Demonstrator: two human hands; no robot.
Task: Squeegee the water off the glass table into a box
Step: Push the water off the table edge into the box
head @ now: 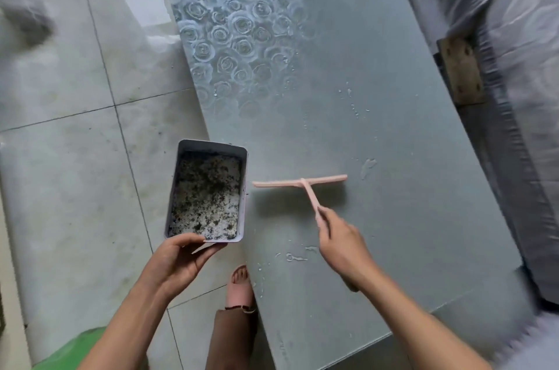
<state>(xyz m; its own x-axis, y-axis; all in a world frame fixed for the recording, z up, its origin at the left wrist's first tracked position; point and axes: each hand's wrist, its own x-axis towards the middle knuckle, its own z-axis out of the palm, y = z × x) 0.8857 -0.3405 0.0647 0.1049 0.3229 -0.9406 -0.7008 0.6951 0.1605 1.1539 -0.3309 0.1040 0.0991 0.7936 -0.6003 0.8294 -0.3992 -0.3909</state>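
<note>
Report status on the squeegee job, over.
Left hand holds white rectangular box at glass table's edge. Right hand grips pink plastic squeegee, blade near box. Nothing between them.

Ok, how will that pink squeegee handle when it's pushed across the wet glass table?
The pink squeegee is probably light: the right hand holds its thin handle by the end. Its long blade looks straight, so likely fairly stiff. On the wet glass table it should slide easily.

No text, label or number can be read on anything here.
</note>
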